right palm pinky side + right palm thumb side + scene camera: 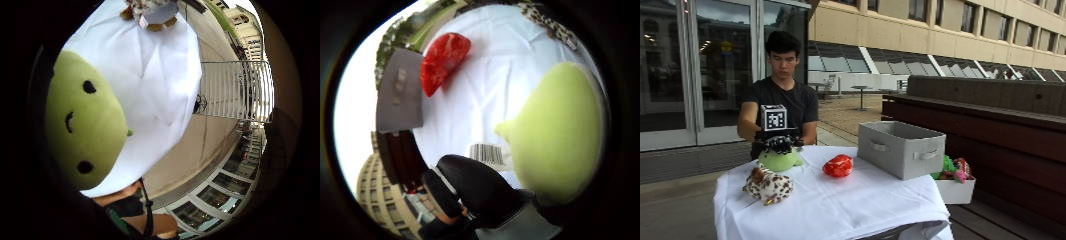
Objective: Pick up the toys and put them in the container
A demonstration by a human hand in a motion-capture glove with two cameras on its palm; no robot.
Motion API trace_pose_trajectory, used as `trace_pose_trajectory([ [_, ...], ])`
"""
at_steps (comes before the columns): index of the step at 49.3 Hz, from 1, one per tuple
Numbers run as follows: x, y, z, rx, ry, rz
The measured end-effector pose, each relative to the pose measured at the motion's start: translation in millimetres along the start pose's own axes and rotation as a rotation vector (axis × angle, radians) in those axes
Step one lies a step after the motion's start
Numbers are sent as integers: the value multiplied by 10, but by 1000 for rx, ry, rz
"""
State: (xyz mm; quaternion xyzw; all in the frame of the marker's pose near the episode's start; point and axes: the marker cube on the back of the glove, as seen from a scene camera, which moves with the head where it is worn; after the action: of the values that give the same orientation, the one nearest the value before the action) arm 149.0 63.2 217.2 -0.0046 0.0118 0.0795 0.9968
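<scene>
Green plush toy (778, 160) sits upright under the gloved right hand (781, 144).

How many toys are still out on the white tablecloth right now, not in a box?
3. The green plush toy is under the gloved right hand, the spotted plush toy sits near the front corner, and the red toy lies beside the grey container. More toys fill a white bin behind it.

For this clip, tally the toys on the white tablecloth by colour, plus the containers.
Green toys: 1, the green plush under the gloved right hand
Red toys: 1, the red toy
Spotted brown-and-white toys: 1, the spotted plush
Containers: 2, the grey fabric bin and the white box beside the table, with more toys inside
Total: 5
</scene>
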Motion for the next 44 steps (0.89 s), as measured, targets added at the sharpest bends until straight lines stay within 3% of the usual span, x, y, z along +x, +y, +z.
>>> trace_pose_trajectory([
  [2,12,-2,133,46,-9,21],
  [7,121,219,334,-184,8,-89],
  [11,118,98,417,-92,49,-26],
  [16,133,248,405,-202,74,-92],
  [21,136,115,349,-34,29,-12],
  [25,124,256,262,-86,-7,-43],
  [33,76,181,240,2,50,-67],
  [44,84,96,51,-151,-6,-35],
])
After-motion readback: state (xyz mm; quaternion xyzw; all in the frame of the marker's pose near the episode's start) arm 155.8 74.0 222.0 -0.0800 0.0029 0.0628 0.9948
